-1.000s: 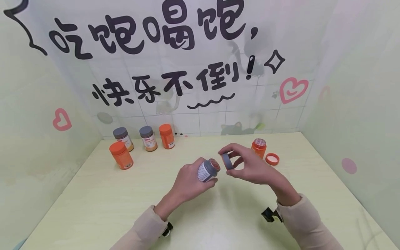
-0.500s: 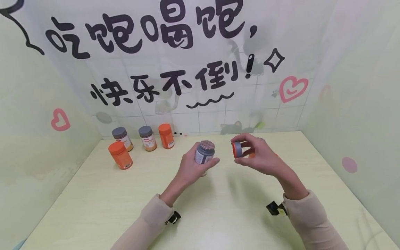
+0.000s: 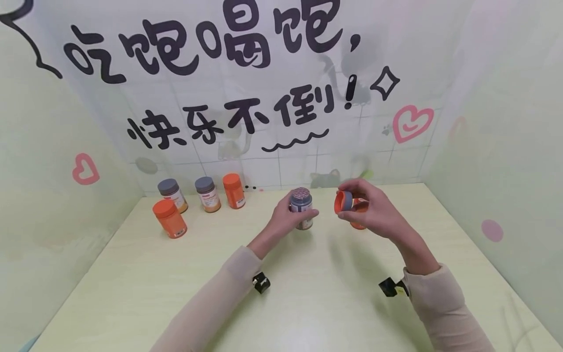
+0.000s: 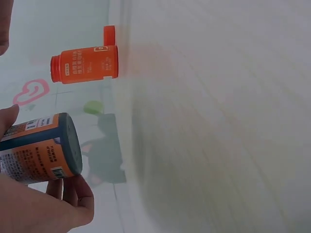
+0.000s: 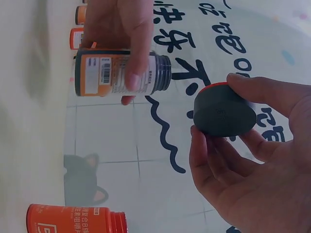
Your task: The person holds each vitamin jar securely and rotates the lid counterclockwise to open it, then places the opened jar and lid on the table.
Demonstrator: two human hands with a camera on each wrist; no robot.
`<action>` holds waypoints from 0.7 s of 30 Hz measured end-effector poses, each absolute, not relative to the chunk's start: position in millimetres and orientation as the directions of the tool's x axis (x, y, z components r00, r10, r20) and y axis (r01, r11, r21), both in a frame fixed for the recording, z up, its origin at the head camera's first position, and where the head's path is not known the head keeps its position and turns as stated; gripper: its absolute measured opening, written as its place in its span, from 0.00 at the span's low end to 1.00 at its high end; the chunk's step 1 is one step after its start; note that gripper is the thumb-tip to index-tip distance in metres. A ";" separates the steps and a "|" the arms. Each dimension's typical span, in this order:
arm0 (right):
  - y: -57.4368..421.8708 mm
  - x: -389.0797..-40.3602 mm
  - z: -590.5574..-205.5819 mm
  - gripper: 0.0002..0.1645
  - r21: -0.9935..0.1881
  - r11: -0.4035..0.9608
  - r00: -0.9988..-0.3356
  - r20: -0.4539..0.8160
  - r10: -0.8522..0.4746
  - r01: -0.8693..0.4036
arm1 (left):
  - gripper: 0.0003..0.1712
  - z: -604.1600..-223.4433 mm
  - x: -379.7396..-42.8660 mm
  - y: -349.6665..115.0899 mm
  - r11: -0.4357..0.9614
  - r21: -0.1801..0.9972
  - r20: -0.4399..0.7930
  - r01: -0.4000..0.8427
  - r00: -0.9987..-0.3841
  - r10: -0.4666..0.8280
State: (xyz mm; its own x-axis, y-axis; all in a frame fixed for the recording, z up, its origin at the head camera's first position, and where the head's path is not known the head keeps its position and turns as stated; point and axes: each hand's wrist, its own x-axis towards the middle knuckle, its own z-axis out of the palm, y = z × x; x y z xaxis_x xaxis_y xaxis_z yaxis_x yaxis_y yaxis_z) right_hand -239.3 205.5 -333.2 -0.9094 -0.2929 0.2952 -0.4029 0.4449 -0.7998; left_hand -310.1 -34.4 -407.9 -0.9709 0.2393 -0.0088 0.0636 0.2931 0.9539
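My left hand grips an uncapped supplement bottle with a grey neck and a printed seal over its mouth. Upright, it hangs just above the table; the right wrist view shows a narrow gap under its base. To its right, my right hand pinches a grey screw lid between thumb and fingers, its orange inside turned toward the bottle. Lid and bottle are apart. Behind the right hand, partly hidden in the head view, an orange bottle stands without its cap. An orange cap lies beside it.
At the back left of the table stand two grey-capped bottles and two orange-capped bottles. A wall with large lettering closes the back, and side walls flank the table.
My left hand has carried the bottle away from me and to the right, turning it from tilted to upright. The right hand has drawn the lid back to the right, widening the gap between them.
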 end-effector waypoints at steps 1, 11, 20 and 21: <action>206.3 -239.6 -333.6 0.33 -0.804 0.444 -0.913 0.291 -0.288 -0.396 | 0.50 -409.7 -313.7 -31.8 0.304 0.952 -0.032 0.042 -0.972 0.233; 211.1 -244.2 -335.7 0.36 -0.823 0.449 -0.932 0.248 -0.265 -0.347 | 0.49 -420.9 -334.1 -12.2 0.452 0.892 -0.087 0.025 -0.971 0.224; 211.5 -249.0 -340.3 0.37 -0.840 0.447 -0.946 0.222 -0.235 -0.308 | 0.52 -425.7 -335.6 -7.3 0.497 0.868 -0.109 -0.003 -0.977 0.183; 211.6 -249.3 -341.1 0.37 -0.839 0.451 -0.947 0.222 -0.231 -0.306 | 0.52 -426.4 -335.8 -7.2 0.496 0.868 -0.109 -0.003 -0.977 0.184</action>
